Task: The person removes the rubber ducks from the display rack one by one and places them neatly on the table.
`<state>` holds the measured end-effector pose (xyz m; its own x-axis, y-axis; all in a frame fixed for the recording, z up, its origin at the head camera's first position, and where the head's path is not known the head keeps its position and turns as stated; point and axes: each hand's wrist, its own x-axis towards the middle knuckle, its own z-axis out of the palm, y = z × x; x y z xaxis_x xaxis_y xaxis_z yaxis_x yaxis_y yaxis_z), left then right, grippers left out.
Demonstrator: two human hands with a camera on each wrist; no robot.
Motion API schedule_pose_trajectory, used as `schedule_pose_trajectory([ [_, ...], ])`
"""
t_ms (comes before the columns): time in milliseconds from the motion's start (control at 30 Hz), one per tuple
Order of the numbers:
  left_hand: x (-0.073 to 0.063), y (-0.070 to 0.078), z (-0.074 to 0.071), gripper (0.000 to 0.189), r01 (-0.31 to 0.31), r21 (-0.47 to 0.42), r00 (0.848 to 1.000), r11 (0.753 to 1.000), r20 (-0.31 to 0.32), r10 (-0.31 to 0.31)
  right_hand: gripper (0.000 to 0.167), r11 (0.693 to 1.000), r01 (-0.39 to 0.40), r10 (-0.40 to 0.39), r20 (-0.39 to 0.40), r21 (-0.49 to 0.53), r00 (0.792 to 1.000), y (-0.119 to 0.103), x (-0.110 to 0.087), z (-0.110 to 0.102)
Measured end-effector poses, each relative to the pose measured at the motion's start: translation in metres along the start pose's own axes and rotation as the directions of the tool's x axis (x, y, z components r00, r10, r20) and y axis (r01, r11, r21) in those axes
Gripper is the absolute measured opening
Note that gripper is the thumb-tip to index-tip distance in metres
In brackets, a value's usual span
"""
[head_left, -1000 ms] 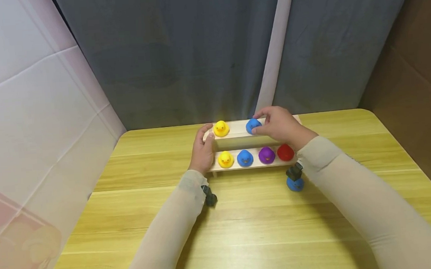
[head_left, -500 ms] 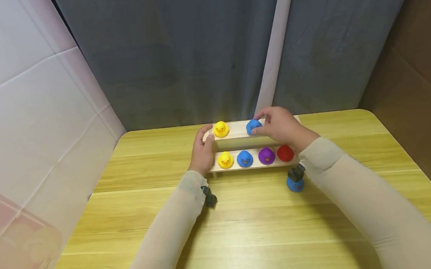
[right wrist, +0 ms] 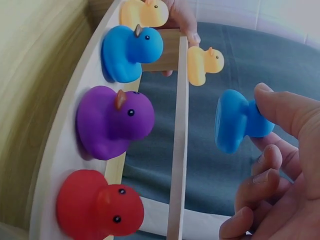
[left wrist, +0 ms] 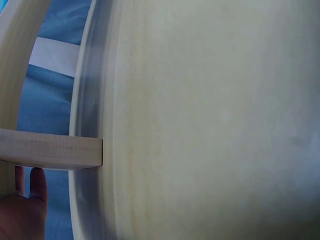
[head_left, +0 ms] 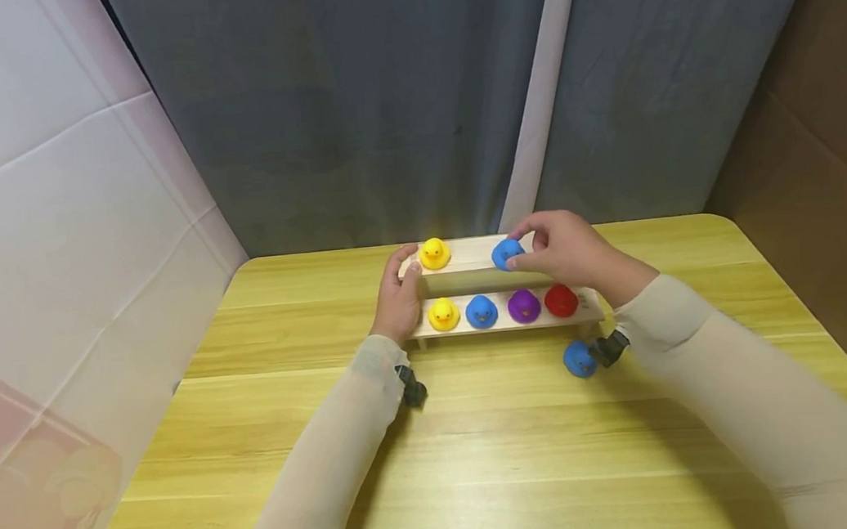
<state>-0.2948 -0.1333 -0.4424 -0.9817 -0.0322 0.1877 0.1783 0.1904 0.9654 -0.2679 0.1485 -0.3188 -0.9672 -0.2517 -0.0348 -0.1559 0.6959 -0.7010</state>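
My right hand (head_left: 566, 246) pinches a blue rubber duck (right wrist: 235, 120) between thumb and fingers. In the right wrist view a gap shows between this duck and the upper board of the two-tier wooden shelf (head_left: 467, 255). At the shelf's left end, my left hand (head_left: 399, 295) grips the upper tier, thumb in front; in the left wrist view its fingers are partly hidden by a wooden bar (left wrist: 55, 150). A yellow duck (head_left: 434, 253) sits on the upper tier beside the left hand. Along the lower tier stand yellow (head_left: 443, 315), blue (head_left: 482, 312), purple (head_left: 524, 307) and red (head_left: 561, 301) ducks.
Another blue duck (head_left: 580, 359) lies on the wood-grain table (head_left: 481, 449) in front of the shelf's right end, close under the right wrist camera (head_left: 610, 348). A grey curtain (head_left: 354, 122) hangs behind the table, with a white panel (head_left: 56, 183) at left.
My right hand has moved slightly right and toward me with the blue duck, off its spot on the upper tier. The left hand has stayed in place on the shelf.
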Motion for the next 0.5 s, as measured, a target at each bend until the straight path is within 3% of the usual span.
schedule_pose_trajectory([
  [133, 0.0, 0.001, 0.0, 0.04, 0.003, 0.005, 1.0, 1.0, -0.001, -0.003, 0.046, 1.0, -0.014, 0.014, 0.014, 0.015, 1.0, 0.002, -0.011, -0.003],
  [500, 0.0, 0.001, 0.002, 0.039, 0.002, 0.009, 1.0, 1.0, 0.005, -0.002, 0.038, 0.999, 0.053, -0.053, 0.035, 0.004, 0.998, 0.012, -0.033, -0.007],
])
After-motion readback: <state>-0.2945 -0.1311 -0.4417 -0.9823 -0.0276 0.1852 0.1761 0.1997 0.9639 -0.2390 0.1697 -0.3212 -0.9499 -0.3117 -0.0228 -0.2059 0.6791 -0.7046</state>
